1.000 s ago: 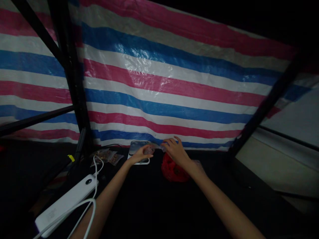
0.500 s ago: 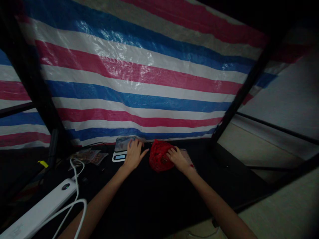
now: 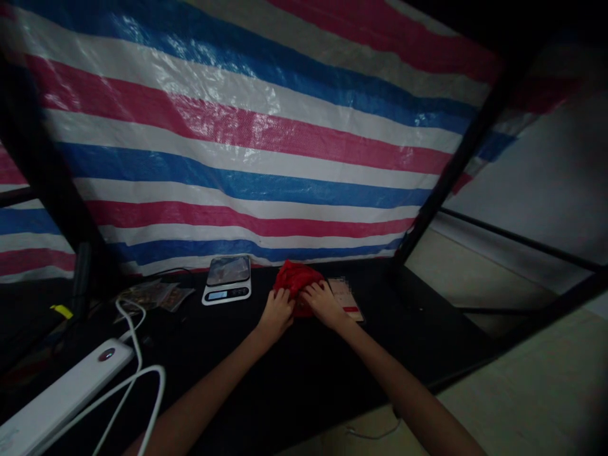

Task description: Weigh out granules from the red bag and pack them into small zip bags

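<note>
Red plastic bag (image 3: 297, 276) lower ctr of frame, nr back edge of worktop (image 3: 427, 329); L hand (image 3: 278, 314) & R hand (image 3: 323, 304) grips both closed on it. Digital scale (image 3: 228, 280) apart, pic L. Worktop's front edge slants thru lower R.

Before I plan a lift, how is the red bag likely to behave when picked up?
The red bag is probably floppy, given its crumpled, folded surface. It seems unlikely to roll, as it slumps unevenly. Its weight is harder to judge: the left hand and right hand partly cover it.
</note>
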`<state>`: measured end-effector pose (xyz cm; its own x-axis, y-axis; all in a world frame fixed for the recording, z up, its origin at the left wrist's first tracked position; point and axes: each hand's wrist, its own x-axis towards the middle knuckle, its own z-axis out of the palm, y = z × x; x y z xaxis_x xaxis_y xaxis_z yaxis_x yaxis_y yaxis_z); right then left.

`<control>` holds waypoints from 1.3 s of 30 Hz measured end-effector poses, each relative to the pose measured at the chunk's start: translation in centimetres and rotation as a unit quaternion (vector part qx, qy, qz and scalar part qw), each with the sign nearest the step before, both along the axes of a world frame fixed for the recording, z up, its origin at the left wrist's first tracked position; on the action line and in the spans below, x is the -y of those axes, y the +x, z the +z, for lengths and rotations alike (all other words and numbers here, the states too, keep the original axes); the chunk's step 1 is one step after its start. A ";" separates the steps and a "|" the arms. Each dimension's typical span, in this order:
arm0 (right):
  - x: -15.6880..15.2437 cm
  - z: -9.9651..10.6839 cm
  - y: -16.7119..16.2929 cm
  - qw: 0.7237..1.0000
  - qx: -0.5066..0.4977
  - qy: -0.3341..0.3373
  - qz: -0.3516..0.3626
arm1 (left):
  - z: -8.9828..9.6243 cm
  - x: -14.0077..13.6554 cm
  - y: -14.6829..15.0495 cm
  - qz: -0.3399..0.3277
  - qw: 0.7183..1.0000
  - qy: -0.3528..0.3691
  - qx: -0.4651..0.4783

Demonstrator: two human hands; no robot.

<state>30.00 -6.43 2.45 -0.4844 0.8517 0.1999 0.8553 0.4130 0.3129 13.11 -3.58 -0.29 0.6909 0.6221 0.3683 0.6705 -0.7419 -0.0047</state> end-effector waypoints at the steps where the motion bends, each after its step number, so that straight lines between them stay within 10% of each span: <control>1: 0.1 0.0 0.0 1.000 -0.009 -0.004 -0.001 | 0.3 -0.2 -0.2 -0.005 1.000 0.007 -0.004; 16: 0.1 -1.7 -1.5 0.975 -0.214 -0.030 -0.051 | 2.3 -2.0 -0.8 -0.111 0.991 0.078 -0.022; 24: 0.4 -3.0 -0.7 0.917 -0.368 -0.084 -0.129 | 3.6 -2.0 -3.9 -0.151 0.988 -0.041 -0.014; 32: 1.0 -2.9 1.0 0.818 -0.560 -0.116 -0.055 | 4.3 -9.1 -12.6 0.076 0.991 -0.072 0.089; 39: -0.9 0.2 -0.8 0.825 -0.547 -0.142 -0.012 | 1.3 -13.2 -15.3 0.096 0.978 -0.143 0.115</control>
